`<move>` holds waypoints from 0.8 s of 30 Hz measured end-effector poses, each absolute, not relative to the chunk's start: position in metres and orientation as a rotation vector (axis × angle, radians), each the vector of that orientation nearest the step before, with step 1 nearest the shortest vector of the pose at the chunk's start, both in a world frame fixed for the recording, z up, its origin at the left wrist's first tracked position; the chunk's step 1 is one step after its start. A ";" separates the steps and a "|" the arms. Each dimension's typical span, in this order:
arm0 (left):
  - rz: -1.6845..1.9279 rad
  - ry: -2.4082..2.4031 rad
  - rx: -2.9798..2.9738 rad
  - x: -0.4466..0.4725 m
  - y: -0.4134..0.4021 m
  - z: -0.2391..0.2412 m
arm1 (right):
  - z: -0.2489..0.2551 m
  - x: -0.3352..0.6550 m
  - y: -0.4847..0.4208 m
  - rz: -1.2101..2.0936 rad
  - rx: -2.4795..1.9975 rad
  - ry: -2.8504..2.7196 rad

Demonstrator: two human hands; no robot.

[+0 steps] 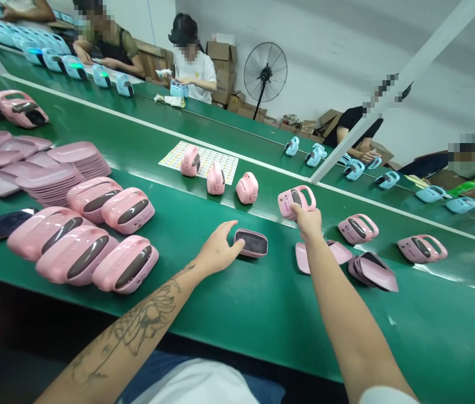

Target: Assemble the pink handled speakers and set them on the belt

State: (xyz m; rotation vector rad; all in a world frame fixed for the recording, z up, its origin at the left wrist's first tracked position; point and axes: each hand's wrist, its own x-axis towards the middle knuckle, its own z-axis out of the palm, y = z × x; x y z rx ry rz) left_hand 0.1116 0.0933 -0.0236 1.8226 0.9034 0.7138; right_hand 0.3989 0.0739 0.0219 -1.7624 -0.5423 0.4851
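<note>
My right hand (308, 220) grips a small pink plastic device with a loop handle (290, 202), holding it above the far part of the green table. A dark window and small printing show on its side. My left hand (220, 247) is open, thumb and fingers spread, at the left end of a pink rounded case part with a dark face (252, 243). Its thumb tip overlaps that part's rim; I cannot tell whether it presses on it. Below my right hand lie pink flat panels (302, 258), partly hidden by my forearm, and a stack of darker pink panels (374, 272).
Left of me stand several pink devices (130, 264) and stacked pink trays (52, 179). More pink devices (247, 188) line the belt, near a sticker sheet (229, 163). Across it, people work on blue devices (124, 85). A white post (347, 140) rises at right.
</note>
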 end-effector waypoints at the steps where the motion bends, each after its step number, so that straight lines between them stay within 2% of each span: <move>1: 0.678 0.860 1.865 0.114 0.098 -0.025 | 0.019 0.411 0.087 0.421 -1.849 -0.512; 7: 0.530 0.696 1.969 0.120 0.115 -0.039 | -0.009 0.431 0.117 0.104 -2.241 -0.481; 12: 0.560 0.678 1.928 0.117 0.120 -0.054 | -0.009 0.409 0.141 -0.169 -2.353 -0.801; 15: 0.742 0.891 1.870 0.128 0.138 -0.056 | -0.004 0.395 0.167 -0.154 -2.360 -1.068; 19: 1.022 1.374 1.716 0.160 0.188 -0.049 | 0.000 0.393 0.189 -0.104 -2.475 -1.120; 24: 1.091 1.571 1.684 0.195 0.240 -0.039 | -0.009 0.419 0.181 0.029 -2.599 -1.083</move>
